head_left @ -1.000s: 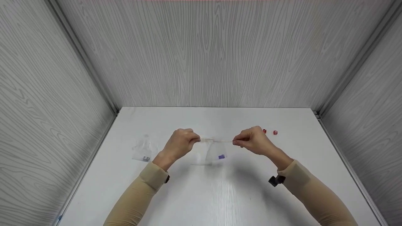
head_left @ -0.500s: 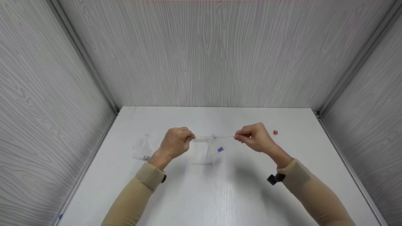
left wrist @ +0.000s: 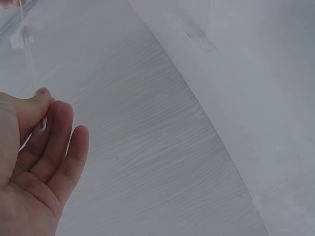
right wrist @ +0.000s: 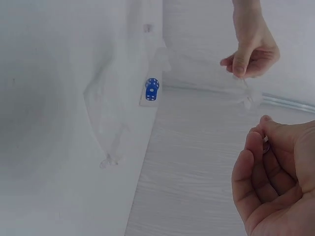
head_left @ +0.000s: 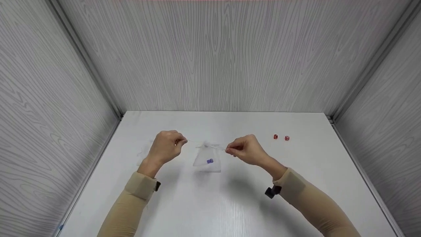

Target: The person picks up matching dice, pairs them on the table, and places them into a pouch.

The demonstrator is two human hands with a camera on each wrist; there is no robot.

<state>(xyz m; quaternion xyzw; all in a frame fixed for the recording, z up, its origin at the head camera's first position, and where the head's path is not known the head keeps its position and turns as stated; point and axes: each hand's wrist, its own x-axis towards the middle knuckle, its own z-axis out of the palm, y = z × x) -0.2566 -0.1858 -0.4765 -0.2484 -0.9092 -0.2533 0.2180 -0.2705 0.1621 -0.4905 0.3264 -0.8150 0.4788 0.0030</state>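
A clear drawstring bag [head_left: 202, 158] hangs between my two hands, its mouth gathered at the top. Blue dice [head_left: 210, 161] sit low inside it; the right wrist view shows their white pips. My left hand [head_left: 165, 146] pinches one end of the drawstring [left wrist: 30, 64] between thumb and fingertips. From the other side, my right hand [head_left: 247, 149] pinches the opposite end. Below the hanging bag, another clear bag [right wrist: 101, 118] lies flat on the table, with its own string ends showing in the right wrist view.
A further clear bag [head_left: 143, 152] lies at the left, mostly hidden behind my left hand. Two red dice [head_left: 275, 136] rest on the white table [head_left: 236, 210] at the back right. Grey wood-grain panels [head_left: 210, 59] enclose the table's back and sides.
Both hands have shifted left, carrying the bag with the blue dice. Its mouth has drawn together into a bunch. Both red dice show now; the left bag is more covered.
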